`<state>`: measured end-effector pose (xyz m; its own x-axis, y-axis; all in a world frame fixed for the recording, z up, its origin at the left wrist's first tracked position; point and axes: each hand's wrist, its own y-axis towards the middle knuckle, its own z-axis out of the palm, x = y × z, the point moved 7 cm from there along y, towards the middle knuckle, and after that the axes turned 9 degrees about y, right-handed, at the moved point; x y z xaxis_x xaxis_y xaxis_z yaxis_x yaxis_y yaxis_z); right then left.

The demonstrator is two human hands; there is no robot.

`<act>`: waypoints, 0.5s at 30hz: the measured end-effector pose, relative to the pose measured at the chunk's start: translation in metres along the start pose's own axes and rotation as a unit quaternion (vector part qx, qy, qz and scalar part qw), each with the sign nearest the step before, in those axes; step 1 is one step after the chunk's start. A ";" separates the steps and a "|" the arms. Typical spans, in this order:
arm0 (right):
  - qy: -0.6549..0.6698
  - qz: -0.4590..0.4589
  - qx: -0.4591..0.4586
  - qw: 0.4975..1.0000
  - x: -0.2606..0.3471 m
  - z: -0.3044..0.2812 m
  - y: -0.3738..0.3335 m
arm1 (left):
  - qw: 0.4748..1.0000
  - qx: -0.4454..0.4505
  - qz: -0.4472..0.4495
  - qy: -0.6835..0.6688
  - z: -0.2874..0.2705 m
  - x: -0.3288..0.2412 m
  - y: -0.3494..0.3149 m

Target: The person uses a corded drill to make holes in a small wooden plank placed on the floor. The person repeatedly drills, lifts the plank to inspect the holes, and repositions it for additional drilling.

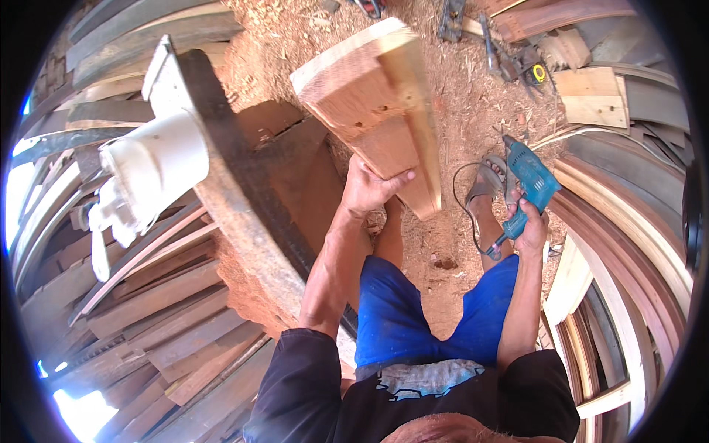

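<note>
Wood (362, 96) in the left hand (369, 190), drill (535, 177) in the right hand (532, 227)

The wood is in front of the person, over the shaving-strewn floor (458, 92). Its long axis runs aslant: the broad, blunt end points away and to the left, while the narrower end points back toward the knees, a little rightward. The left hand grips its left edge near the narrower end, thumb laid across the face.

The right hand is wrapped around the handle of the blue-green drill, whose nose points away and slightly left, well apart from the wood. A dark cord (467, 210) loops beside the drill. A white bucket (166, 153) stands to the left.
</note>
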<state>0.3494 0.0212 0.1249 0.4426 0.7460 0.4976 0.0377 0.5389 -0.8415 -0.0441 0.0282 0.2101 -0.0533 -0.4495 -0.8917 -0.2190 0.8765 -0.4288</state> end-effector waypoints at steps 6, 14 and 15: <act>0.059 -0.027 -0.033 0.997 0.040 -0.028 -0.077 | 0.968 0.147 0.142 0.149 0.037 -0.144 0.027; 0.025 -0.147 -0.052 0.987 0.092 -0.076 -0.125 | 0.737 0.470 0.270 0.405 0.177 -0.154 -0.002; 0.023 -0.088 -0.091 0.992 0.097 -0.075 -0.126 | 0.702 0.503 0.261 0.432 0.195 -0.143 -0.015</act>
<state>0.4551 -0.0041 0.2636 0.4552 0.6251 0.6341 0.2777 0.5770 -0.7681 0.1563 0.1132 0.3159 -0.5359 0.4220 -0.7312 0.8255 0.4437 -0.3489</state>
